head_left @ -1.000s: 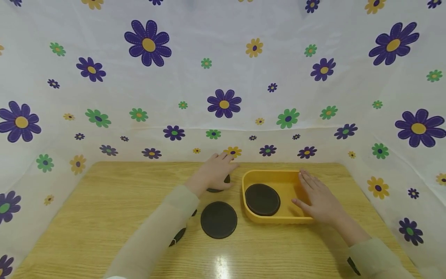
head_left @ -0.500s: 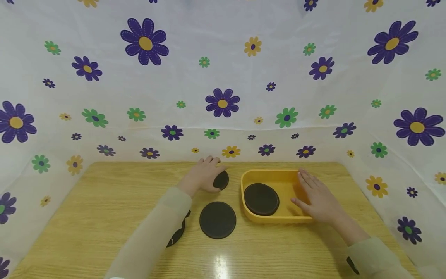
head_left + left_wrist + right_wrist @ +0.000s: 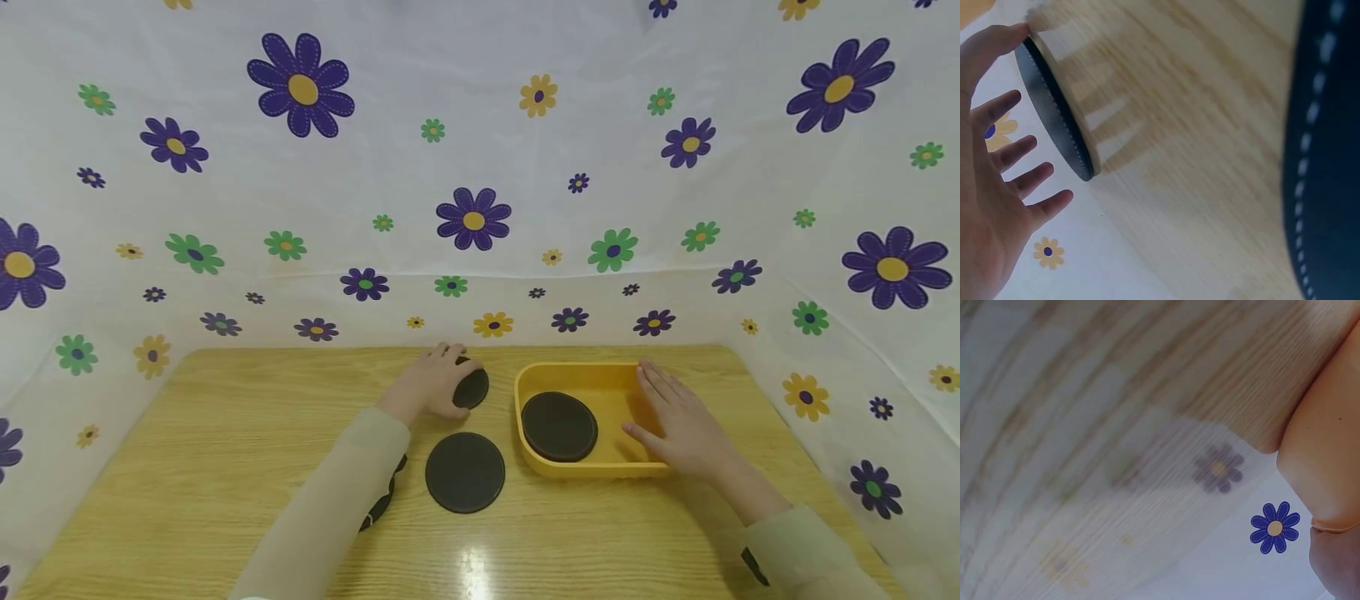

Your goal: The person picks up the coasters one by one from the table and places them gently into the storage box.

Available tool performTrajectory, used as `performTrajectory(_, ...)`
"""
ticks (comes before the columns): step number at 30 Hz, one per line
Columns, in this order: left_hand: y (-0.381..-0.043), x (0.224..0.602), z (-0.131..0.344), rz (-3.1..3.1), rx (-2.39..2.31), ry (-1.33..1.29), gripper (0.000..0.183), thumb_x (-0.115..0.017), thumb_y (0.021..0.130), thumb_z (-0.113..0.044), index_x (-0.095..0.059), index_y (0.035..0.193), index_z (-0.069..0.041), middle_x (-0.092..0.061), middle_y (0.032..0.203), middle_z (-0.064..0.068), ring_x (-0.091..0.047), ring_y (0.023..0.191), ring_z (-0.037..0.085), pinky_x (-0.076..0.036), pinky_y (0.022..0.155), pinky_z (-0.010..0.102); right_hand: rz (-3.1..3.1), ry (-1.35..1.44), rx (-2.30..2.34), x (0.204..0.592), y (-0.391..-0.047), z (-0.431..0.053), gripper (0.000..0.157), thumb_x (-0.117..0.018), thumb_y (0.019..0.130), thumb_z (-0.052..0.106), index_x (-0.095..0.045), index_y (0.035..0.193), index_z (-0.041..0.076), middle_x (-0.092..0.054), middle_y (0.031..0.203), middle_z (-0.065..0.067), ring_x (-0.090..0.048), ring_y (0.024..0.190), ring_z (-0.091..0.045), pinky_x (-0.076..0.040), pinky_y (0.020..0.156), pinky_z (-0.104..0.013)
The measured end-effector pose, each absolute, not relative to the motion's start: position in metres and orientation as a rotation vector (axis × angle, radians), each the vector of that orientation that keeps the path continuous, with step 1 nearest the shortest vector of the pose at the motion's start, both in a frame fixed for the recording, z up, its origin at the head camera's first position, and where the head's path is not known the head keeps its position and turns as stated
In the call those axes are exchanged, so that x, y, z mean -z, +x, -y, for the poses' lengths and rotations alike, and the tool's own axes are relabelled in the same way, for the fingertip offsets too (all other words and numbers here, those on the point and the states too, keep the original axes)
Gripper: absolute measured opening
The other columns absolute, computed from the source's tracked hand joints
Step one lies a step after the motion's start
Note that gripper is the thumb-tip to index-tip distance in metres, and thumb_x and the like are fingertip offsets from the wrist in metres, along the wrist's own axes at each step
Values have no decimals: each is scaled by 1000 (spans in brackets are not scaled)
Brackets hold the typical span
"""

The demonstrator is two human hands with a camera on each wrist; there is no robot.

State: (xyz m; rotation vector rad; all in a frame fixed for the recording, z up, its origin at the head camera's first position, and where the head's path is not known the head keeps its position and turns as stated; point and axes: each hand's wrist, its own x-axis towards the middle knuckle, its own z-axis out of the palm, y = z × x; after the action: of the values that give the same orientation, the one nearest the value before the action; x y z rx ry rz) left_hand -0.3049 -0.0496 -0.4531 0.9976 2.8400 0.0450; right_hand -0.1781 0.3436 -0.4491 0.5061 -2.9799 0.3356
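Observation:
My left hand (image 3: 429,385) hovers low around a round black coaster (image 3: 472,387) near the table's back edge. In the left wrist view the fingers (image 3: 1015,153) are spread and fairly straight above that stitched coaster (image 3: 1054,109), and the thumb tip sits right at its edge. Over the right side of a yellow tray (image 3: 600,471) lies my right hand (image 3: 686,429), its fingers straight along the wall and its thumb angled inward. Another black coaster (image 3: 558,427) leans at the tray's left end.
A further black coaster (image 3: 465,472) lies flat on the wooden table (image 3: 247,417), left of the tray. Dark things (image 3: 381,507) show partly from under the left forearm. A white flowered cloth (image 3: 375,167) rises behind and at both sides.
My left hand has drawn back slightly to the left, uncovering more of the far coaster. The right hand stays on the tray. The head view has shifted a little.

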Motion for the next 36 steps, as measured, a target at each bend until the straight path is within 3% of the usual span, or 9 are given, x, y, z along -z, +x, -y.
performTrajectory(13,-311,463,51,-2830,-115,927,79,-78,88,-48,-49,158,-25,-46,157,16,-43,147,37,-41,120,56,2981,507,-333,447,-178,-343,90,-60,104,48,-27,163,-11,-22,173,-29,-23,160,-49,-13,135,-49)
performTrajectory(20,-313,464,49,-2832,-51,926,89,-81,82,-52,-47,159,-26,-45,153,17,-45,140,36,-44,117,54,2978,516,-332,448,-178,-343,89,-60,104,48,-27,162,-11,-23,172,-30,-24,160,-49,-10,135,-45)
performTrajectory(36,-308,437,56,-2847,0,1072,87,-82,79,-51,-52,155,-23,-47,150,18,-44,135,37,-42,115,58,2989,514,-326,448,-181,-343,91,-61,104,49,-27,163,-11,-23,172,-30,-24,160,-49,-21,131,-57)
